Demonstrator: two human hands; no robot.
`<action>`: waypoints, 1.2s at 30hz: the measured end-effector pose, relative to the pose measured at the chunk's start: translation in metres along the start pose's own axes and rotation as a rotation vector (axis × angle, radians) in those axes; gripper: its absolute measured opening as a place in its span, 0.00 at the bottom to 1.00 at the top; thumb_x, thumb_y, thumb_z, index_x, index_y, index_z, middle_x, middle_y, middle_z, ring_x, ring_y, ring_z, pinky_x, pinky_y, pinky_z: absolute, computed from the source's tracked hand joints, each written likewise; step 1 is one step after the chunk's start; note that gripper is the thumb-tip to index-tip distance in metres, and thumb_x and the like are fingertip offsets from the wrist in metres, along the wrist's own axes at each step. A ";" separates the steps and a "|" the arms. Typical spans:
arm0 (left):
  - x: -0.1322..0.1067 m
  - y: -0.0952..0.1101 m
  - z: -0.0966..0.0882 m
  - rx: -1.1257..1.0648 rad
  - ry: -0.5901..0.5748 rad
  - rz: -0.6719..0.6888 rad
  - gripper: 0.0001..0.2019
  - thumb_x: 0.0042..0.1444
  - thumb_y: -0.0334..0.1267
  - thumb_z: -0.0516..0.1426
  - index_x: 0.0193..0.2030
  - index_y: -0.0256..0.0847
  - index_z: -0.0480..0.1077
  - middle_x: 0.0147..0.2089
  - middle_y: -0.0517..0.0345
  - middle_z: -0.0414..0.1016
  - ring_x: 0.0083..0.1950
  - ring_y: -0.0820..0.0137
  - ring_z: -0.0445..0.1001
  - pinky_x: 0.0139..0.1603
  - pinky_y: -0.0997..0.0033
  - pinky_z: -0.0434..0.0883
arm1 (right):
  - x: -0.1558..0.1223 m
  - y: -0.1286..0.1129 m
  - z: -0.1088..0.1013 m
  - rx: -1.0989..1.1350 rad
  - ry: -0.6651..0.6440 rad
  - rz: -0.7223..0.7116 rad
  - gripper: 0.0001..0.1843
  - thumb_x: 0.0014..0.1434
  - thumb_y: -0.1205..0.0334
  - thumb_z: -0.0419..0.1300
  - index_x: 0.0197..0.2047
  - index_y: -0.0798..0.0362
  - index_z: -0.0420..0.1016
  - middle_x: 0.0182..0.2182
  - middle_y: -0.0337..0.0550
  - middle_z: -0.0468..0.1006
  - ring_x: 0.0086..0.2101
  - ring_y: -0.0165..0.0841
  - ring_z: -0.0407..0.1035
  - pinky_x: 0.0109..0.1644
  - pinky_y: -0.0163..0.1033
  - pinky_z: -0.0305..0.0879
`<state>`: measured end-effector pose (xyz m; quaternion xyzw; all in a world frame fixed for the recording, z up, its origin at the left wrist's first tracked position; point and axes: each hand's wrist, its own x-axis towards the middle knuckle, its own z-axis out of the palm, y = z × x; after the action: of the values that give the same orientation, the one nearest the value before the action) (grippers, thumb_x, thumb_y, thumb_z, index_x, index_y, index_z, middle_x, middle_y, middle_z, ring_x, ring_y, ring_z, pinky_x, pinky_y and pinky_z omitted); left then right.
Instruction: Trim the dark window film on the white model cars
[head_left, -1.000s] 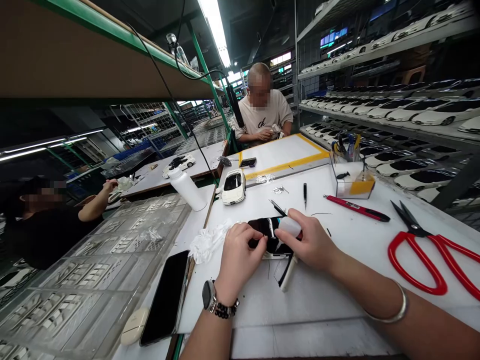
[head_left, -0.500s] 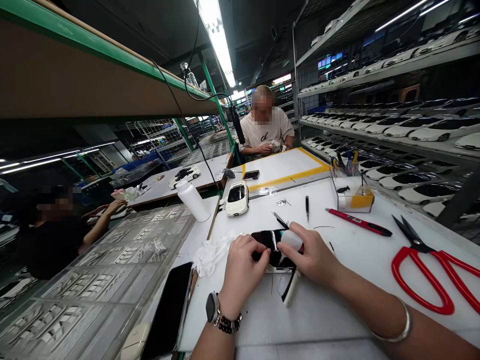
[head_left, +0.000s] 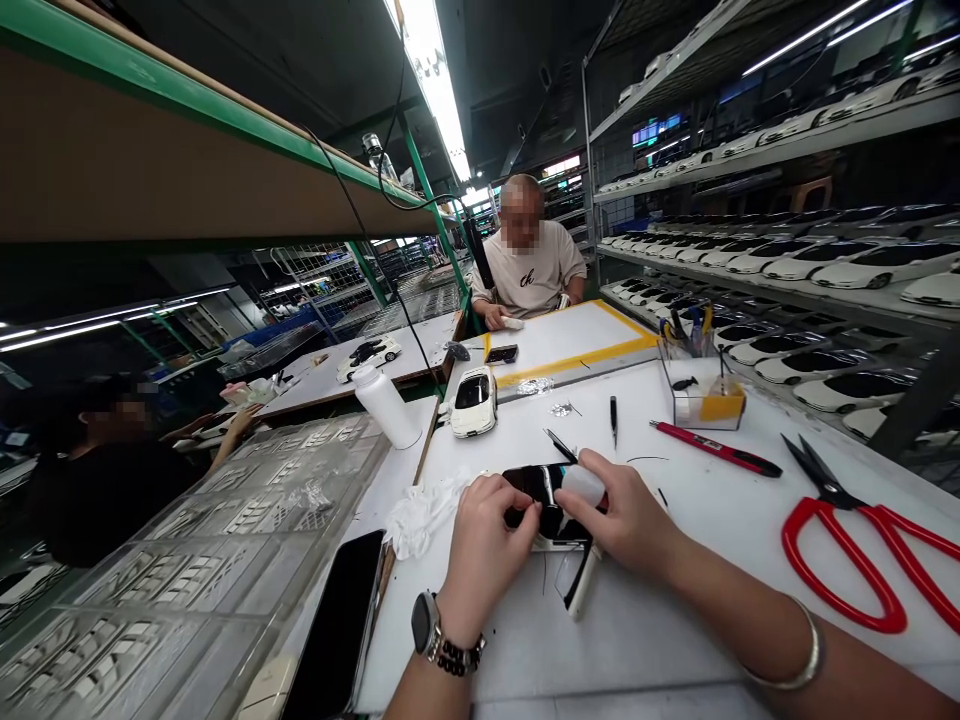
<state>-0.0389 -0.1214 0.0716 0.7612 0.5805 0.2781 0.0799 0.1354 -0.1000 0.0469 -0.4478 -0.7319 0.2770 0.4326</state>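
Observation:
A glossy black car-model part (head_left: 551, 487) lies on the white worktop between my hands, with a white edge beneath it. My left hand (head_left: 491, 525) is closed in a pinch over its left side; whatever lies between thumb and forefinger is too small to make out. My right hand (head_left: 630, 515) grips a small white rounded object (head_left: 583, 487), held against the part's right side. Just below sits a white and black strip-like piece (head_left: 581, 590). Tweezers (head_left: 559, 443) point toward the part from behind. A crumpled white cloth (head_left: 420, 515) rests beside my left hand.
Red-handled scissors (head_left: 844, 545), a red knife (head_left: 716, 448) and a clear tool holder (head_left: 703, 395) are on the right. Beyond are a white model car (head_left: 474, 402) and a white bottle (head_left: 386, 405). A phone (head_left: 334, 620) lies left, by parts trays (head_left: 187, 560). Two co-workers sit nearby.
My hands hold nearly the same pose over the black part. Across the table, the co-worker's hand has lowered a white piece to the tabletop.

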 end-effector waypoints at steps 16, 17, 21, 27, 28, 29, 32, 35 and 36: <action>0.000 -0.002 0.000 0.017 -0.007 0.004 0.08 0.56 0.37 0.54 0.28 0.39 0.69 0.31 0.57 0.70 0.38 0.68 0.67 0.41 0.65 0.64 | 0.001 -0.001 -0.001 0.019 -0.041 0.016 0.18 0.56 0.52 0.53 0.27 0.53 0.49 0.19 0.32 0.57 0.21 0.22 0.50 0.24 0.30 0.46; 0.000 -0.003 0.000 0.015 -0.006 0.006 0.08 0.56 0.37 0.54 0.28 0.39 0.69 0.31 0.57 0.70 0.38 0.68 0.67 0.41 0.65 0.64 | 0.001 0.000 -0.001 0.020 -0.042 0.014 0.18 0.56 0.52 0.53 0.27 0.53 0.49 0.19 0.32 0.57 0.21 0.22 0.50 0.24 0.30 0.46; 0.000 -0.002 0.000 0.008 -0.004 0.022 0.08 0.56 0.36 0.54 0.27 0.39 0.69 0.31 0.58 0.70 0.38 0.68 0.67 0.41 0.65 0.64 | 0.000 -0.002 -0.001 0.027 -0.038 0.017 0.18 0.56 0.52 0.53 0.26 0.53 0.49 0.18 0.32 0.57 0.21 0.22 0.51 0.24 0.30 0.47; 0.000 -0.004 0.001 0.013 0.010 0.050 0.08 0.56 0.36 0.55 0.27 0.39 0.70 0.31 0.58 0.70 0.38 0.68 0.67 0.40 0.65 0.64 | 0.001 -0.003 -0.001 0.024 -0.035 0.020 0.18 0.55 0.52 0.53 0.26 0.53 0.49 0.19 0.32 0.58 0.21 0.22 0.51 0.25 0.30 0.47; 0.000 -0.004 0.001 0.014 0.013 0.053 0.08 0.56 0.36 0.55 0.28 0.39 0.70 0.31 0.58 0.70 0.38 0.68 0.67 0.40 0.65 0.64 | 0.001 -0.003 -0.001 0.023 -0.034 0.018 0.18 0.55 0.52 0.53 0.26 0.53 0.49 0.19 0.32 0.58 0.21 0.22 0.51 0.25 0.30 0.47; 0.000 -0.005 0.001 0.015 0.015 0.056 0.08 0.56 0.36 0.54 0.28 0.39 0.70 0.31 0.58 0.70 0.38 0.68 0.67 0.40 0.65 0.64 | 0.001 -0.003 -0.002 0.024 -0.033 0.016 0.18 0.55 0.52 0.53 0.26 0.53 0.49 0.19 0.32 0.58 0.21 0.22 0.51 0.25 0.30 0.47; 0.000 -0.005 0.000 0.018 0.014 0.057 0.08 0.56 0.36 0.54 0.28 0.39 0.70 0.31 0.58 0.70 0.38 0.68 0.67 0.40 0.66 0.64 | 0.000 -0.003 -0.002 0.033 -0.036 0.017 0.18 0.55 0.52 0.53 0.26 0.53 0.49 0.19 0.32 0.58 0.21 0.22 0.51 0.25 0.30 0.47; 0.000 -0.005 0.000 0.018 0.008 0.052 0.08 0.56 0.36 0.55 0.28 0.39 0.70 0.31 0.58 0.70 0.38 0.68 0.67 0.40 0.66 0.64 | 0.000 -0.004 -0.001 0.042 -0.041 0.025 0.18 0.55 0.52 0.54 0.26 0.53 0.50 0.18 0.32 0.58 0.21 0.22 0.51 0.24 0.30 0.47; -0.001 -0.004 0.000 0.017 0.006 0.050 0.07 0.56 0.36 0.55 0.28 0.39 0.70 0.31 0.58 0.70 0.38 0.68 0.67 0.40 0.66 0.65 | 0.000 -0.004 -0.001 0.047 -0.043 0.027 0.18 0.55 0.52 0.54 0.26 0.53 0.50 0.18 0.32 0.58 0.20 0.22 0.51 0.24 0.30 0.47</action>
<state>-0.0426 -0.1205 0.0694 0.7752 0.5639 0.2773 0.0648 0.1349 -0.1013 0.0506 -0.4413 -0.7283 0.3094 0.4233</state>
